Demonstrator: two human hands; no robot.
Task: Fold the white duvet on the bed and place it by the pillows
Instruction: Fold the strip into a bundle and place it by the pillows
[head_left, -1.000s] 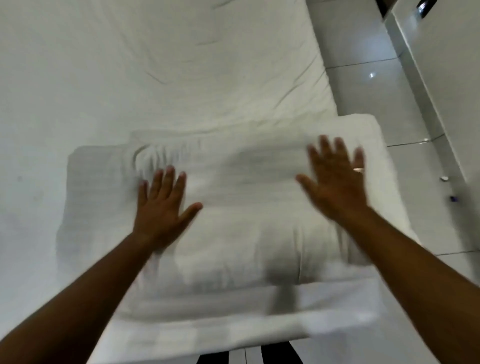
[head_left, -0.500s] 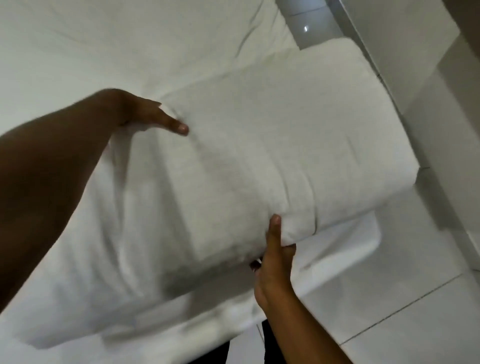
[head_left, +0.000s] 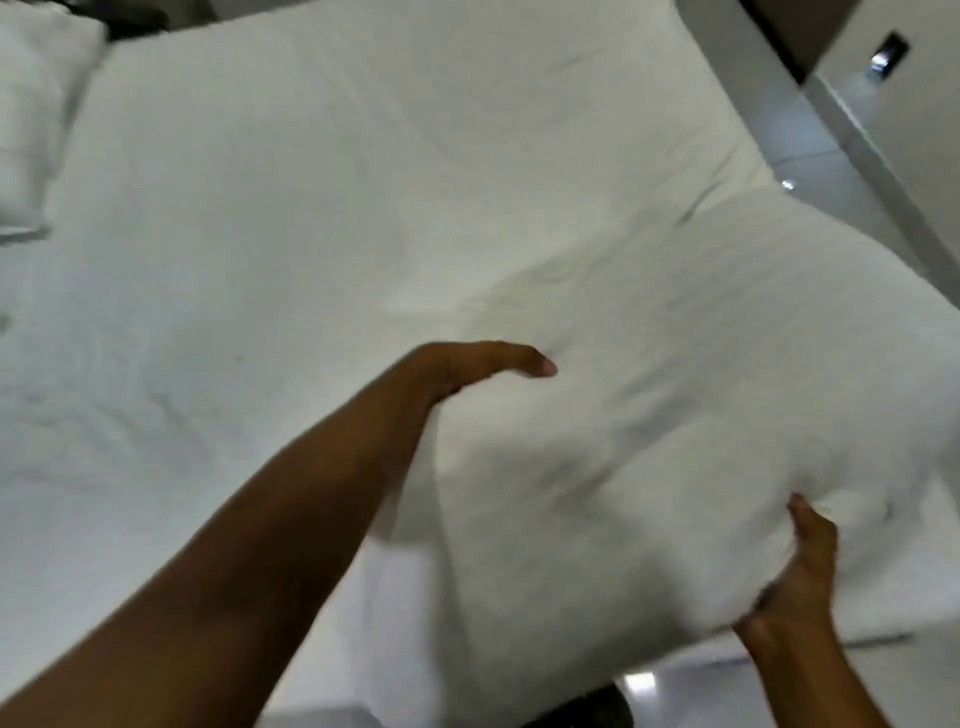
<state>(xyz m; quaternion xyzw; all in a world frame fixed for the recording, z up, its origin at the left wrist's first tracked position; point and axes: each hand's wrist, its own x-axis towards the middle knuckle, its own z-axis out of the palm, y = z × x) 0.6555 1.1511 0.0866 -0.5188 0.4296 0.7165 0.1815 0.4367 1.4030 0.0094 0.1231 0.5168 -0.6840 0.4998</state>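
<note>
The folded white duvet (head_left: 675, 415) is a thick bundle lifted off the bed's near right corner. My left hand (head_left: 478, 364) grips its far left edge, thumb on top, fingers hidden underneath. My right hand (head_left: 800, 566) holds the near right edge from below, thumb pressed against the fabric. The bed (head_left: 311, 234) with its white sheet spreads out to the left and ahead. A white pillow (head_left: 36, 104) lies at the far left top corner of the view.
Glossy light floor tiles (head_left: 810, 166) run along the bed's right side. A pale wall or door with a dark fitting (head_left: 888, 52) stands at the top right. Floor also shows below the duvet.
Both hands went from resting flat on the folded duvet to gripping its edges and lifting it. The view has swung left, bringing the bed and a pillow into sight.
</note>
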